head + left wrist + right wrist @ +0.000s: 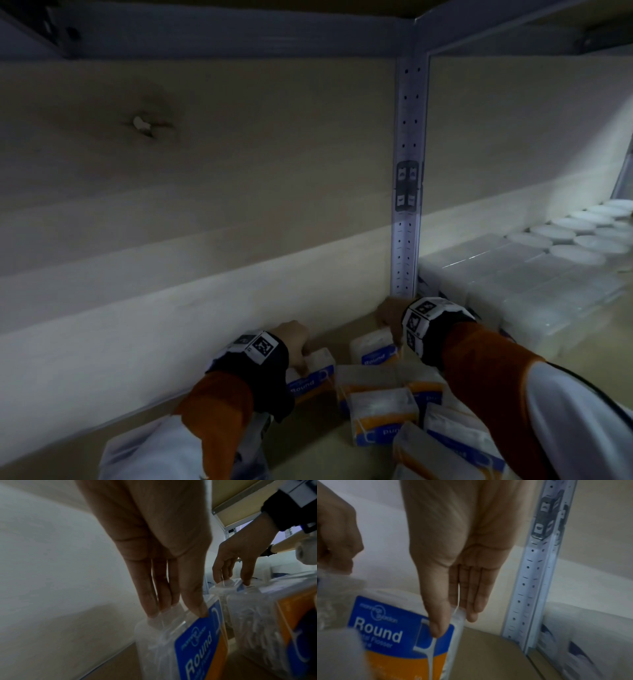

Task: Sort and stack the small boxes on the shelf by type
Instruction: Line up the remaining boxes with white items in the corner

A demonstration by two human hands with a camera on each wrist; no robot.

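Note:
Two small clear boxes with blue and orange "Round" labels stand on the wooden shelf (318, 455) near the back wall. My left hand (301, 356) pinches the top of the left box (315, 375); in the left wrist view the fingers (152, 608) sit behind that box (193, 649) and the thumb lies on its label. My right hand (390, 325) grips the top of the right box (375, 349). In the right wrist view its thumb (436, 627) presses the label of this box (385, 631), fingers behind. Several more such boxes (380, 404) lie jumbled in front.
A perforated metal upright (407, 205) stands just right of my right hand. Beyond it, the neighbouring bay holds white wrapped packs (513, 284) and round white lids (582, 233). The pale back wall (205, 240) runs close behind the boxes. An upper shelf hangs overhead.

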